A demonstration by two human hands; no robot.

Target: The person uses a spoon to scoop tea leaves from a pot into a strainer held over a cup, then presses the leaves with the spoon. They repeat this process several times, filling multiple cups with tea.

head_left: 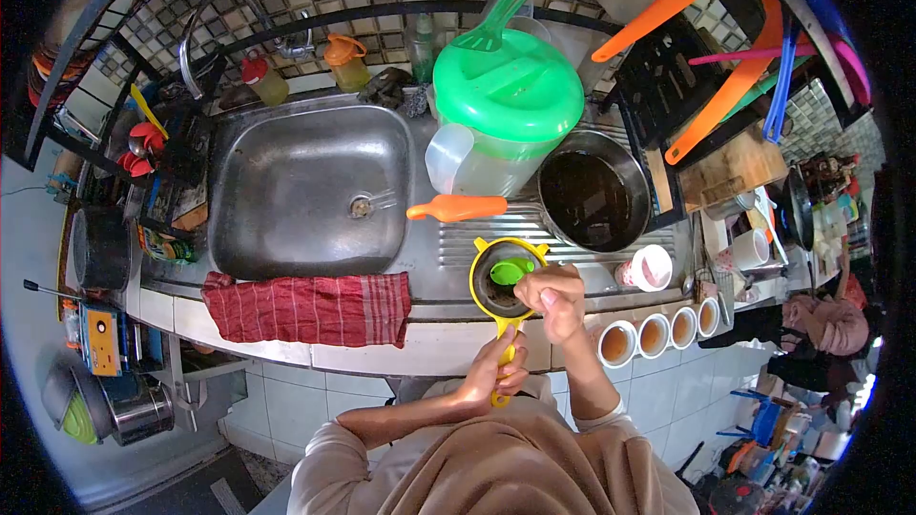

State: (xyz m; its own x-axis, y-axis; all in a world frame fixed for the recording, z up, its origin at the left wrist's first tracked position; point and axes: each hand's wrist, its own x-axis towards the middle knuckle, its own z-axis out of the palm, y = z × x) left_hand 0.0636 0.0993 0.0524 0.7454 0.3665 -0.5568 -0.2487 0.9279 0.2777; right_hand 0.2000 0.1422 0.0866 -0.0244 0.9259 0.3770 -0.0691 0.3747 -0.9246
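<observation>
My left hand (493, 368) is closed around the handle of a yellow-rimmed strainer (490, 298), holding it over the counter's front edge. Dark bits show in the mesh. My right hand (555, 299) is closed, with the bowl of a light green spoon (511, 271) extending from it inside the strainer; its handle is hidden by my fingers. What is beneath the strainer is hidden. To the right of my right hand stand several cups (616, 344) of brown drink in a row, and a white cup (651, 268) behind them.
A steel sink (305, 191) with a red checked cloth (305, 310) on its front edge lies to the left. Behind the strainer are an orange handle-shaped object (458, 208), a green-lidded pitcher (506, 86) and a pot (592, 189) of dark liquid. Orange utensils (668, 0) hang upper right.
</observation>
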